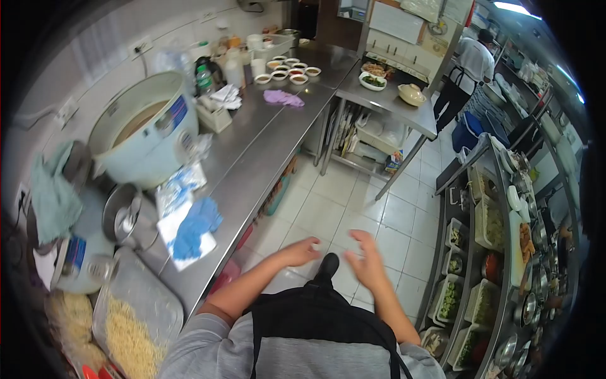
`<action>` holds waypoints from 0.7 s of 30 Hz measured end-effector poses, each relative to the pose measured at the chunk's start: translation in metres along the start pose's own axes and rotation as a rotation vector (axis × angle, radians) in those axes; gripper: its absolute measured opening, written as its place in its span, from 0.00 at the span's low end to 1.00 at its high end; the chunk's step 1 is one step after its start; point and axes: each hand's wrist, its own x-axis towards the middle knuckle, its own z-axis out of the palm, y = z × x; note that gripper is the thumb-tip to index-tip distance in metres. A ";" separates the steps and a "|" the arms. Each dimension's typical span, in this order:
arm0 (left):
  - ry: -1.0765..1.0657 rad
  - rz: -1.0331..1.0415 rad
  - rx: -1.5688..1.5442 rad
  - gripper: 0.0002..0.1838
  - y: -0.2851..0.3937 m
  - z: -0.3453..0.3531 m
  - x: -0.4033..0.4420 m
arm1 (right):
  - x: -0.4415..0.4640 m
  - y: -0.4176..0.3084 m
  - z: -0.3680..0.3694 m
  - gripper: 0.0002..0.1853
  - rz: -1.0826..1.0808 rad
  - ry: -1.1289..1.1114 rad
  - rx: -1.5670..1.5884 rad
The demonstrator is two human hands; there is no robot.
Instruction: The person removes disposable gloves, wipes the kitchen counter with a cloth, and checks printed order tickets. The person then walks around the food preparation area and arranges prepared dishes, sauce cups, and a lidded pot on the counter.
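Both of my hands are held out in front of my black apron [315, 319], over the tiled floor. My left hand [302, 252] holds nothing, its fingers stretched toward the right. Facing it, my right hand [368, 260] is also empty, with thumb and fingers apart. A gap separates the two hands, and my black shoe [327, 266] shows between and below them. Nearest to my left hand is the edge of the steel counter [243, 161]. On that counter lie a blue cloth [197, 227] and a purple cloth [283, 98].
Left of me stand a large pot [142, 129] and a tray of noodles [136, 328]. Several sauce bowls [279, 75] sit farther back. A side table [385, 98] holds a lidded clay pot [412, 95]. Shelves with vegetable bins [449, 297] line the right; another person [473, 63] stands beyond.
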 end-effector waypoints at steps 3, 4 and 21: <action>-0.147 0.246 0.035 0.22 0.042 0.004 0.081 | 0.052 0.052 0.036 0.25 -0.287 -0.167 -0.293; -0.193 0.223 -0.061 0.21 0.049 0.001 0.101 | 0.074 0.053 0.032 0.26 -0.374 -0.226 -0.436; -0.160 -0.148 -1.094 0.20 0.054 -0.161 0.375 | 0.367 0.241 0.003 0.20 -0.636 -0.224 -0.152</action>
